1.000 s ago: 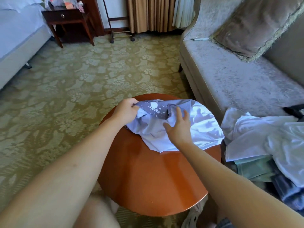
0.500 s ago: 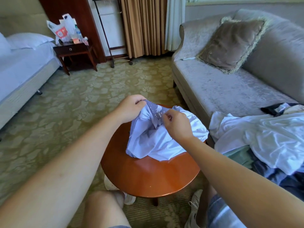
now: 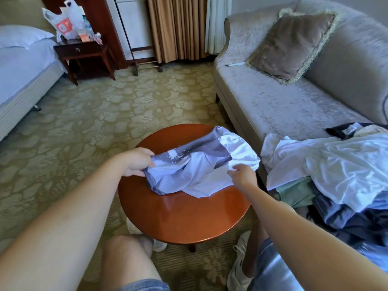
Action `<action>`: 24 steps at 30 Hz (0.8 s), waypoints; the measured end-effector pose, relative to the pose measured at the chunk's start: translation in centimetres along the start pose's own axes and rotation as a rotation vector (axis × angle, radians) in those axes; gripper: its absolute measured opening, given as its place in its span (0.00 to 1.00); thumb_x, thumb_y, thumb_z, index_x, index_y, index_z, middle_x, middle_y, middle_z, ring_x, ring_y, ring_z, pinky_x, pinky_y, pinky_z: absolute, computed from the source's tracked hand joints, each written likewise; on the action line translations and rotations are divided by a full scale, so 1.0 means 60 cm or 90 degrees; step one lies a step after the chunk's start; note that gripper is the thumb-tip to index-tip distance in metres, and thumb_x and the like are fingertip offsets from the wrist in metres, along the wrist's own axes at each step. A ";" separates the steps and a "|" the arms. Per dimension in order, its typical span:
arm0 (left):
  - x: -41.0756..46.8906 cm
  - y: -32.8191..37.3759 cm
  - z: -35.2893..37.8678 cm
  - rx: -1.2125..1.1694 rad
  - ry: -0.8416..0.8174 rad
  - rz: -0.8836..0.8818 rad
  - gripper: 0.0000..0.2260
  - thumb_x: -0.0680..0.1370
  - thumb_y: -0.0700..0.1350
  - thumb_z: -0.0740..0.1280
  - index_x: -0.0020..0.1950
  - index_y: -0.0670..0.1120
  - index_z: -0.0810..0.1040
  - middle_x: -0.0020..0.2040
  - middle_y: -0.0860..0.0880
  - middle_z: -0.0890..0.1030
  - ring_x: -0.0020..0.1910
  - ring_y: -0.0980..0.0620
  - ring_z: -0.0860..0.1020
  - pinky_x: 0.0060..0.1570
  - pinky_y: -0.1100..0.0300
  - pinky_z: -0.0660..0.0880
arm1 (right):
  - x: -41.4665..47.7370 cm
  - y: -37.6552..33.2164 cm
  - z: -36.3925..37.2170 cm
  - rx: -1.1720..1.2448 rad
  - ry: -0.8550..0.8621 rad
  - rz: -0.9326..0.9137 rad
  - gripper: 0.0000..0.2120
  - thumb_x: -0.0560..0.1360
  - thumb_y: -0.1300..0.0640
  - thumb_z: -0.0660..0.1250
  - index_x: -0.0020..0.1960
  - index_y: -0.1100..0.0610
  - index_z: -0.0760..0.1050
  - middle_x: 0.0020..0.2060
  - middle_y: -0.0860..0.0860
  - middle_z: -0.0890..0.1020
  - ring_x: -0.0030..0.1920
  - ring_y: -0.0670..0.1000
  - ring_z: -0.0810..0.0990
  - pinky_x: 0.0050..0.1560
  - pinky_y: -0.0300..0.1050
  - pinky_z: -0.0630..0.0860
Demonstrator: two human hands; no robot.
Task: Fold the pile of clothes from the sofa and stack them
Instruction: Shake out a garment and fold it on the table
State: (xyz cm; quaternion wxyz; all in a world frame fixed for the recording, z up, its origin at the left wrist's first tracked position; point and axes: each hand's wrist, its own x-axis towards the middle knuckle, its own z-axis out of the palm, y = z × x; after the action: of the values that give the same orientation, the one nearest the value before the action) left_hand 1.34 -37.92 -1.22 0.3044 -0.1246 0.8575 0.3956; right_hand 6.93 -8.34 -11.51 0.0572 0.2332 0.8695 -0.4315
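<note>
- Head view: we sit at a round table point(image 3: 184, 217) of glossy reddish-brown wood. Its top is smooth enough to throw back the light, and it stands on an olive carpet point(image 3: 84, 127) woven with a pale floral pattern.
- On the far half of that top lies the garment point(image 3: 195, 173). It is thin, soft, pale lilac-white cloth, rumpled into loose folds, with a grey-blue printed panel flecked with white across its upper side. Its right edge droops over the table rim toward the sofa point(image 3: 283, 114).
- The sofa is covered in grey, velvety fabric with a slight sheen and has a curved, rolled arm. A square brownish cushion point(image 3: 291, 45) with a fringed border leans against its back.
- The pile of clothes point(image 3: 346, 171) is heaped on the near end of the sofa seat, just to the right of the table. Slick white fabric lies on top, with a mint-green piece and dark blue cloths beneath.
- Our left hand point(image 3: 138, 162) grips the garment's left edge. The fingers are curled under and around the gathered cloth, with the thumb over it, so the fabric bunches in the grip.
- Our right hand point(image 3: 241, 175) lies over the garment's lower right part. Its fingers are loosely bent and slightly apart, with the tips on the pale cloth. We cannot tell whether they nip the cloth or only touch it.
</note>
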 end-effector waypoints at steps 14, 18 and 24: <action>0.117 -0.047 -0.035 -0.089 0.403 0.111 0.06 0.81 0.43 0.61 0.54 0.42 0.75 0.44 0.42 0.80 0.34 0.48 0.78 0.39 0.51 0.80 | 0.108 -0.053 0.040 0.056 0.112 -0.006 0.10 0.76 0.61 0.63 0.51 0.61 0.83 0.46 0.60 0.83 0.47 0.59 0.79 0.43 0.41 0.66; 0.118 -0.002 -0.014 -0.244 0.383 0.187 0.13 0.76 0.43 0.63 0.53 0.61 0.72 0.47 0.43 0.81 0.36 0.47 0.78 0.39 0.53 0.79 | 0.101 -0.087 0.036 0.048 0.164 -0.119 0.10 0.75 0.59 0.62 0.48 0.58 0.83 0.48 0.56 0.83 0.48 0.56 0.79 0.46 0.43 0.70; 0.067 0.074 0.040 -0.028 0.233 0.346 0.27 0.77 0.37 0.62 0.74 0.56 0.65 0.36 0.36 0.78 0.33 0.46 0.74 0.39 0.52 0.74 | 0.061 -0.136 0.007 0.099 0.138 -0.219 0.08 0.77 0.59 0.62 0.42 0.55 0.79 0.35 0.49 0.80 0.40 0.52 0.77 0.41 0.42 0.69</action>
State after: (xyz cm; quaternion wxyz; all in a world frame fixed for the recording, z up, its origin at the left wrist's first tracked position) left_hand -2.82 -33.09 -2.26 0.0261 0.0334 0.8912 0.4517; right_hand -0.07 -11.59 -7.00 -0.1294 0.1303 0.8616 -0.4733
